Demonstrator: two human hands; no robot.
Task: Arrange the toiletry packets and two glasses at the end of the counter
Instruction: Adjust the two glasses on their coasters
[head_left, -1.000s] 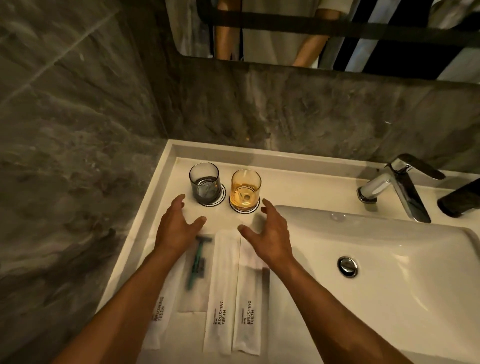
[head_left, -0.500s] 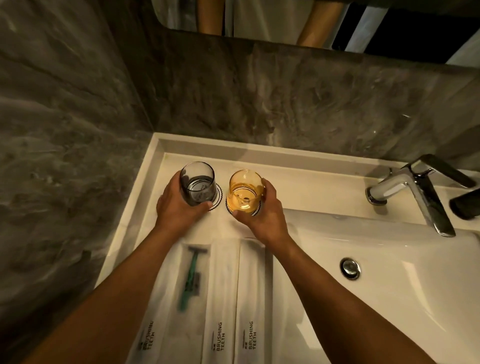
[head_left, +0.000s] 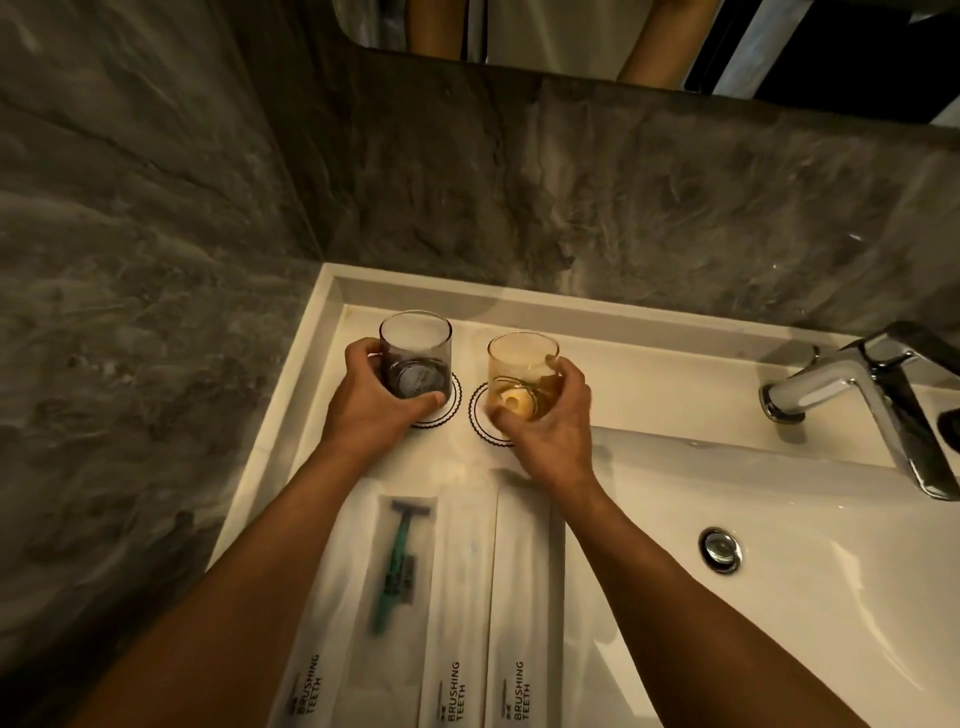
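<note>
My left hand (head_left: 371, 400) grips a grey glass (head_left: 415, 345), which is tilted and lifted off its round coaster (head_left: 451, 400). My right hand (head_left: 550, 421) grips an amber glass (head_left: 519, 366), also tilted above its coaster (head_left: 480, 415). Both stand at the far left end of the white counter (head_left: 322, 395). Nearer to me lie several packets side by side: a clear one with a green razor (head_left: 397, 561) and white ones marked BRUSHING TEETH (head_left: 457, 597), (head_left: 522, 597). My left forearm covers part of the leftmost packet (head_left: 304, 691).
A white basin (head_left: 779, 597) with a chrome drain (head_left: 719, 549) fills the right side. A chrome tap (head_left: 852, 395) stands at the back right. Grey marble walls (head_left: 130, 260) close in on the left and behind. A mirror (head_left: 623, 36) hangs above.
Both hands moved forward from over the packets, closed on the two glasses, then tipped and raised them off their coasters. The view moved closer.
</note>
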